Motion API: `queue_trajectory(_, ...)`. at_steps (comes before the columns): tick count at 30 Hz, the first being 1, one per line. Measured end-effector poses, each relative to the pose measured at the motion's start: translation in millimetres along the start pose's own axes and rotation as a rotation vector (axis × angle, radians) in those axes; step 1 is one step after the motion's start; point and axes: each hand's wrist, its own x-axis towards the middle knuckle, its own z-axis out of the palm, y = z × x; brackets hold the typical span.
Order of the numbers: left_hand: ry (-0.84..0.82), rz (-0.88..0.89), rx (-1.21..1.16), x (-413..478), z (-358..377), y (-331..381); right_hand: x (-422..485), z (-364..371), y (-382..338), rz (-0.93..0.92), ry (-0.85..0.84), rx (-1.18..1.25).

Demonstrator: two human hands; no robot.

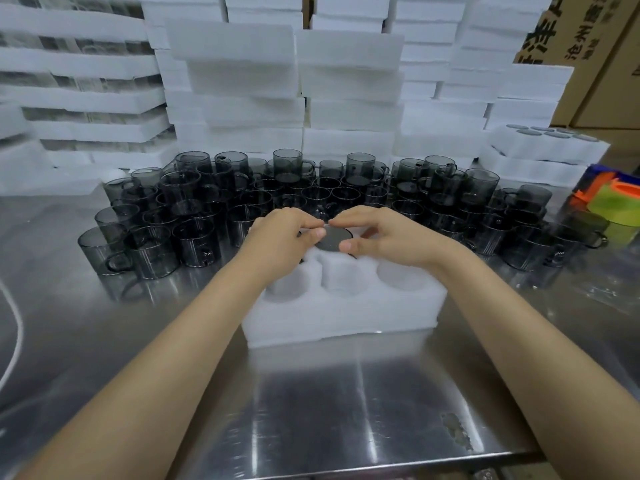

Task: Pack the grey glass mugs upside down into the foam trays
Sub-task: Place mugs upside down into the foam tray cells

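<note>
surface: reflective steel table | back right: cardboard boxes | left edge: white cable

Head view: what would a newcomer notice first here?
A crowd of grey glass mugs fills the middle of the steel table, with a wall of stacked white foam trays behind it. In front, the left hand and right hand together grip an upturned mug in the back row of a foam tray whose near pockets are empty.
</note>
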Motion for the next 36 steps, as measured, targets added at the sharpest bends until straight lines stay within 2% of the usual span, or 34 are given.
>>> queue_trajectory(6,0.098,0.079,-0.030,5.2,2.2,3.2,12.0,-7.2,7.1,-0.028,-0.012,0.012)
queue_trajectory(13,0.074,0.092,-0.118,7.6,-0.6,2.4,10.5,-1.1,9.8,-0.029,0.072,-0.010)
queue_trajectory(15,0.072,0.080,-0.121,7.4,0.0,2.4,8.3,-0.8,10.9,-0.045,0.170,0.006)
queue_trajectory(17,0.084,0.058,-0.098,6.8,-0.4,2.7,3.1,-5.7,10.7,-0.017,0.385,0.028)
queue_trajectory(18,0.089,0.044,-0.088,6.2,-0.8,2.8,-0.4,-11.2,12.5,0.028,0.498,-0.060)
queue_trajectory(20,0.086,0.019,-0.085,4.8,-1.3,2.5,-10.5,-27.5,20.6,0.221,0.611,-0.436)
queue_trajectory(22,0.076,0.008,-0.078,4.5,-1.4,2.6,-22.8,-45.2,30.5,0.494,0.572,-0.663)
queue_trajectory(24,0.066,0.009,-0.042,5.5,-1.2,3.9,-32.0,-55.8,32.8,0.719,0.458,-0.661)
queue_trajectory(28,0.024,-0.009,-0.018,9.3,-1.6,7.3,-37.9,-57.9,30.1,0.831,0.251,-0.660)
queue_trajectory(30,0.020,-0.011,-0.024,9.4,-2.0,7.6,-36.9,-56.2,25.6,0.855,0.211,-0.673)
queue_trajectory(33,0.027,0.005,-0.021,8.1,-1.3,6.7,-41.0,-63.6,17.2,0.792,0.284,-0.636)
queue_trajectory(35,0.047,0.024,-0.005,7.0,0.1,5.2,-45.3,-72.2,8.2,0.578,0.459,-0.468)
queue_trajectory(36,0.059,0.030,-0.001,6.4,0.6,4.7,-45.6,-72.8,0.9,0.426,0.550,-0.258)
